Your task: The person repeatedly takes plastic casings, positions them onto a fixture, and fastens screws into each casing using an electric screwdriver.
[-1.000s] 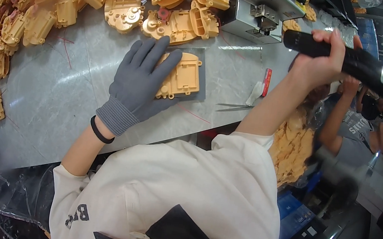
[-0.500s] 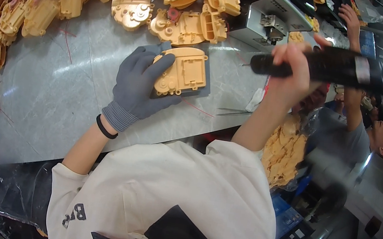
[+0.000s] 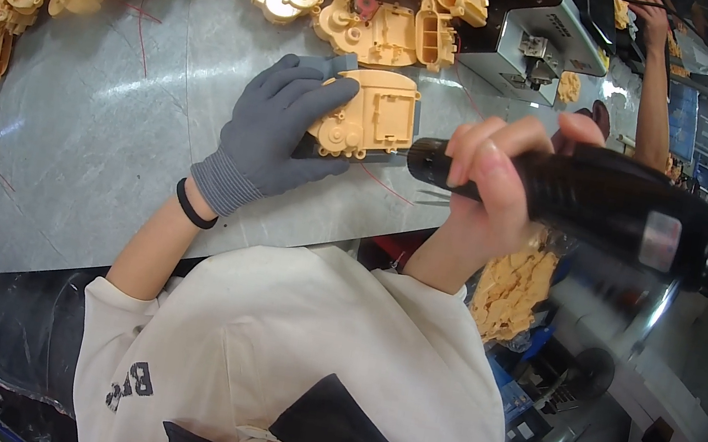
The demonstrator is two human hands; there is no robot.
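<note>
At the table (image 3: 75, 168), left hand (image 3: 272, 125) clasped a yellow housing (image 3: 380, 112); right hand (image 3: 495, 179) firmly gripped a black tool (image 3: 593, 203).

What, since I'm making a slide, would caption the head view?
Gloved left hand holding a yellow plastic part at a gray table, bare right hand gripping a black handheld tool.

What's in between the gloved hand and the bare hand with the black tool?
The head view shows a yellow case on a grey block between the left hand and right hand, plus the front end of the black tool.
</note>
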